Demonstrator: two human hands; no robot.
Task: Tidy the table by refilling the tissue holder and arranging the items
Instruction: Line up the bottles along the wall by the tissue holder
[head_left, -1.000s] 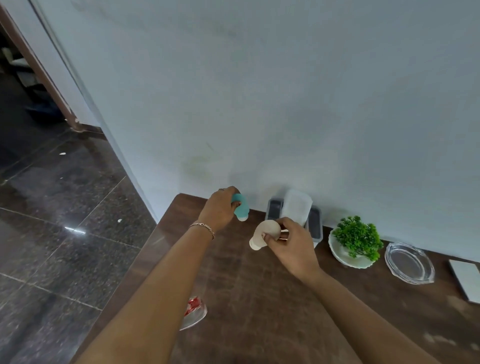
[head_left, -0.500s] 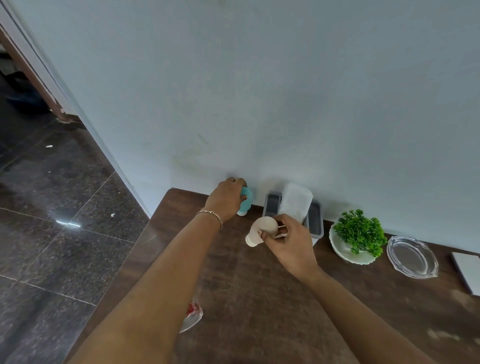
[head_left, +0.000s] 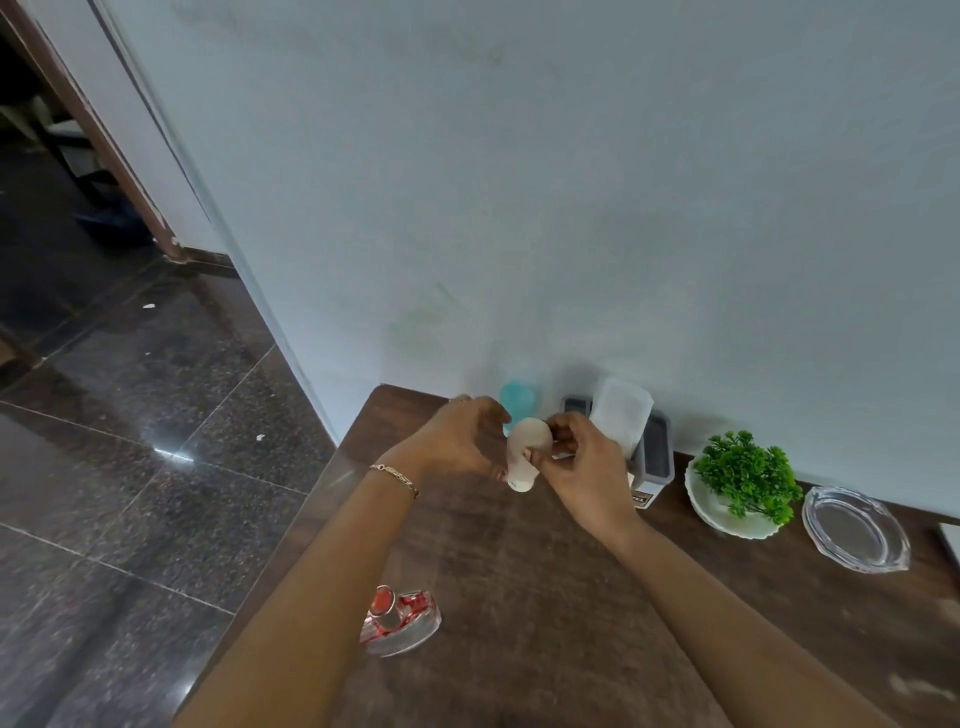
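The back edge of the table (head_left: 519, 597) is crowded: teal bottle (head_left: 517, 400), tissue holder (head_left: 652, 457), plant dish (head_left: 727, 514) and glass dish (head_left: 852, 530) line the wall. A perfume bottle (head_left: 400, 618) sits near the left edge. Between them, the middle and right front lie bare.

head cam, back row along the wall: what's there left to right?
teal bottle → tissue holder with a white tissue sticking up → green plant in a white dish → clear glass dish. The cream bottle held in both hands is left out; it overlaps the row.
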